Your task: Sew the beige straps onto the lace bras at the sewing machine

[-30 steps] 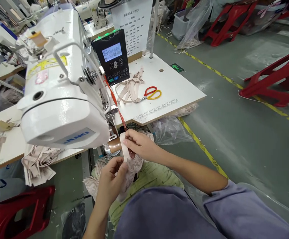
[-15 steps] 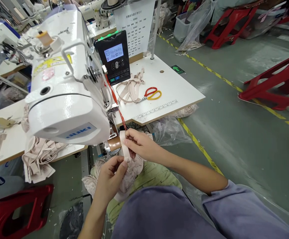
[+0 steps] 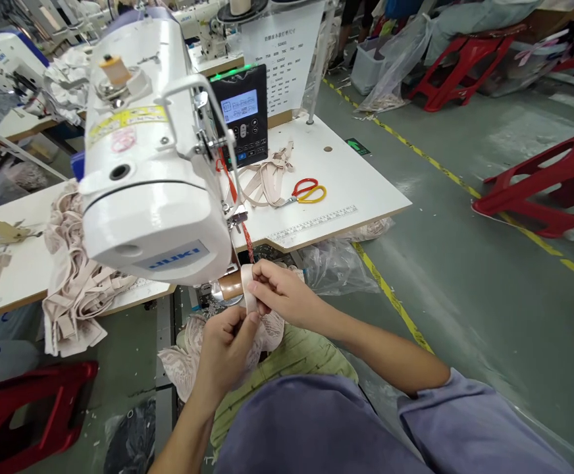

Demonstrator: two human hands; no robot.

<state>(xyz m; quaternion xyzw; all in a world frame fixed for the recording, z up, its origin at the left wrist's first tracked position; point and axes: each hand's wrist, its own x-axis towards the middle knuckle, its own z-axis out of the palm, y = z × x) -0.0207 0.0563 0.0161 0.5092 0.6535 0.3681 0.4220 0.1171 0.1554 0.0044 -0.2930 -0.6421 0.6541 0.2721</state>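
A pale pink strap is held between both hands just in front of the sewing machine's copper-coloured arm. My right hand pinches its upper part, thumb on top. Lower down, my left hand pinches the strap's lower end between thumb and forefinger. Beige lace fabric hangs below the hands and spreads over my lap. The white sewing machine head stands just beyond the hands, at the upper left. Behind the fingers, the exact grip is partly hidden.
On the white table lie scissors with red and yellow handles and a bundle of beige straps. A heap of beige pieces hangs over the left table edge. Red stools stand on the floor, right and lower left.
The view has shifted slightly, so the machine appears further right. My left hand has moved slightly up toward the right hand, and less of the strap's lower part shows.
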